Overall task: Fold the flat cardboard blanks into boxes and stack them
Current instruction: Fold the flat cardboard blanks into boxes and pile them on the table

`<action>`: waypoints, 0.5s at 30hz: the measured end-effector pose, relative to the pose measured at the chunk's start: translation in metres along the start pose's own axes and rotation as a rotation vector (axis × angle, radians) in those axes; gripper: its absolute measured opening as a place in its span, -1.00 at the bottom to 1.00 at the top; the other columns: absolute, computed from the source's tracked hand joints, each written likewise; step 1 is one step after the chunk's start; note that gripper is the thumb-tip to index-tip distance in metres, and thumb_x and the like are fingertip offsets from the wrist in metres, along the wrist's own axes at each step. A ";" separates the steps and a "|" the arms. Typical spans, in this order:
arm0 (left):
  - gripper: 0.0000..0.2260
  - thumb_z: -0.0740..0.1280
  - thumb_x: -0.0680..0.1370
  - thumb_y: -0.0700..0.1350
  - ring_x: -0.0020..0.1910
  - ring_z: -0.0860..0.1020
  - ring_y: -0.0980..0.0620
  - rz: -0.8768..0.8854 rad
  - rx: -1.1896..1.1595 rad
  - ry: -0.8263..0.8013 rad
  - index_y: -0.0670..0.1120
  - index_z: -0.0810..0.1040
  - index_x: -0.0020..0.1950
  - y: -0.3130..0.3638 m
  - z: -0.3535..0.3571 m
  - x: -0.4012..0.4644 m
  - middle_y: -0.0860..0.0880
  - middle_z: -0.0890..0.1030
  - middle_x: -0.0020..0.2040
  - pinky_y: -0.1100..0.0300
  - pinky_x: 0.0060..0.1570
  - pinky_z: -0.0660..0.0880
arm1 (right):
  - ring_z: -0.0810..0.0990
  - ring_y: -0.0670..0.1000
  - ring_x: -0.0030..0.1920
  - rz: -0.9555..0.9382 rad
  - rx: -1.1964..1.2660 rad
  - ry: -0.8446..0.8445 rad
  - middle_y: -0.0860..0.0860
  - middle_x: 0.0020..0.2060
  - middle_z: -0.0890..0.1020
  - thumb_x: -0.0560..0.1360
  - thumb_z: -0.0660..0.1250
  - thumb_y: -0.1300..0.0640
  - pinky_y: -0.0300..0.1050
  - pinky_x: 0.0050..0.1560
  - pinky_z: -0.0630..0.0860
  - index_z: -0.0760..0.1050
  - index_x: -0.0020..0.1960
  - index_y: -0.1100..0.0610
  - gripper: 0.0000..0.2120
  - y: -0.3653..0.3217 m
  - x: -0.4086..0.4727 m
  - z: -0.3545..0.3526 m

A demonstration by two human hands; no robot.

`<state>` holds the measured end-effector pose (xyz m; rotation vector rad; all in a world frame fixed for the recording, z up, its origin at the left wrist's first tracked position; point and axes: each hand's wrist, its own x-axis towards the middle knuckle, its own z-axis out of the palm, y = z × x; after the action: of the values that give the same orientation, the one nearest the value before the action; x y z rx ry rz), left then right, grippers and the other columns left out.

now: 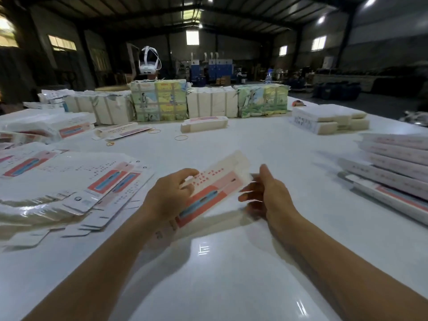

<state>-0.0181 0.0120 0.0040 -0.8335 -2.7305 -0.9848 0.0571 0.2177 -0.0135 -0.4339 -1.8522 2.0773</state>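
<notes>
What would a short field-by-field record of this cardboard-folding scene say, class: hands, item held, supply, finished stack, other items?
left hand: grips the near end of the blank
right hand: fingers at the blank's far end; grip blurred
held item: partly folded cardboard blank, raised above the table
supply: fanned pile of flat blanks, person's left
finished stack: folded boxes, person's right
other items: rubber bands; strapped bundles at the far edge
</notes>
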 end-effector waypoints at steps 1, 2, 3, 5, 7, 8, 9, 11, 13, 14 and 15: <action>-0.71 0.18 0.62 -0.02 -0.18 0.61 0.11 0.003 -0.020 -0.012 0.15 0.41 0.34 0.001 0.005 -0.006 0.09 0.56 0.12 0.16 -0.19 0.61 | 0.61 0.04 -0.41 0.047 0.114 -0.007 0.13 -0.33 0.67 0.62 0.14 -0.08 -0.18 -0.49 0.47 0.54 -0.18 0.13 -0.63 -0.003 -0.002 0.000; -0.69 0.17 0.61 0.04 -0.14 0.60 0.11 0.012 -0.013 -0.023 0.13 0.40 0.36 0.002 0.009 -0.009 0.08 0.56 0.17 0.13 -0.13 0.61 | 0.56 0.03 -0.49 0.045 0.136 -0.009 0.16 -0.35 0.66 0.61 0.19 0.00 -0.21 -0.54 0.43 0.51 -0.25 0.13 -0.67 -0.005 -0.004 -0.001; -0.62 0.16 0.58 0.14 -0.10 0.57 0.11 0.030 0.041 -0.024 0.12 0.39 0.38 0.006 0.013 -0.011 0.06 0.55 0.19 0.11 -0.09 0.59 | 0.52 0.03 -0.53 0.015 0.128 -0.018 0.18 -0.36 0.65 0.59 0.23 0.12 -0.22 -0.55 0.40 0.47 -0.33 0.13 -0.68 -0.005 -0.006 -0.002; -0.33 0.12 0.40 0.40 -0.06 0.50 0.12 0.101 0.230 0.000 0.09 0.32 0.43 0.015 0.019 -0.019 0.07 0.51 0.15 0.14 -0.06 0.53 | 0.46 0.04 -0.52 -0.056 0.089 -0.061 0.15 -0.40 0.63 0.54 0.25 0.28 -0.21 -0.54 0.38 0.45 -0.38 0.15 -0.69 -0.003 -0.010 -0.002; -0.06 0.13 0.23 0.55 -0.01 0.45 0.10 0.177 0.348 0.023 0.04 0.20 0.47 0.027 0.028 -0.027 0.07 0.44 0.17 0.14 -0.01 0.48 | 0.47 0.07 -0.44 -0.084 0.094 -0.123 0.14 -0.40 0.61 0.50 0.27 0.32 -0.20 -0.51 0.39 0.48 -0.24 0.24 -0.86 -0.003 -0.015 0.000; -0.02 0.15 0.21 0.56 0.01 0.43 0.08 0.199 0.372 0.041 0.02 0.15 0.48 0.031 0.031 -0.029 0.05 0.43 0.19 0.12 0.01 0.48 | 0.48 0.08 -0.41 -0.084 0.120 -0.149 0.13 -0.39 0.61 0.49 0.27 0.32 -0.20 -0.49 0.41 0.49 -0.19 0.27 -0.90 -0.003 -0.017 0.002; -0.02 0.22 0.22 0.53 0.02 0.43 0.06 0.217 0.365 0.067 0.01 0.12 0.48 0.034 0.032 -0.030 0.02 0.43 0.19 0.11 -0.01 0.49 | 0.51 0.08 -0.38 -0.080 0.161 -0.169 0.12 -0.38 0.62 0.50 0.26 0.32 -0.20 -0.48 0.44 0.49 -0.17 0.27 -0.91 -0.005 -0.019 0.003; -0.11 0.34 0.27 0.41 -0.04 0.46 0.03 0.262 0.315 0.152 -0.02 0.19 0.45 0.038 0.030 -0.031 0.00 0.46 0.10 0.12 -0.14 0.54 | 0.60 0.09 -0.32 -0.107 0.231 -0.190 0.10 -0.32 0.66 0.54 0.24 0.32 -0.20 -0.42 0.50 0.51 -0.06 0.21 -0.91 -0.007 -0.022 0.003; -0.19 0.38 0.28 0.33 -0.13 0.49 -0.01 0.327 0.305 0.250 -0.08 0.30 0.39 0.042 0.026 -0.032 -0.03 0.49 0.01 0.11 -0.26 0.56 | 0.67 0.09 -0.27 -0.212 0.185 -0.165 0.09 -0.30 0.68 0.56 0.23 0.32 -0.17 -0.36 0.56 0.44 0.10 0.02 -0.76 -0.009 -0.028 0.002; -0.21 0.41 0.27 0.29 -0.16 0.49 -0.02 0.352 0.316 0.282 -0.11 0.34 0.37 0.043 0.024 -0.033 -0.05 0.51 -0.01 0.10 -0.30 0.56 | 0.68 0.08 -0.25 -0.300 0.097 -0.128 0.09 -0.30 0.68 0.56 0.24 0.31 -0.16 -0.34 0.58 0.41 0.12 -0.06 -0.71 -0.009 -0.030 0.002; -0.22 0.45 0.27 0.26 -0.18 0.49 -0.03 0.364 0.332 0.303 -0.14 0.37 0.35 0.045 0.023 -0.034 -0.08 0.53 -0.03 0.10 -0.32 0.55 | 0.69 0.07 -0.24 -0.383 0.014 -0.090 0.08 -0.30 0.68 0.56 0.24 0.31 -0.15 -0.35 0.60 0.41 0.09 -0.08 -0.71 -0.010 -0.033 0.004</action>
<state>0.0364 0.0392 0.0007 -0.9775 -2.2859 -0.5164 0.0855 0.2005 -0.0031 0.0214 -1.7997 1.8722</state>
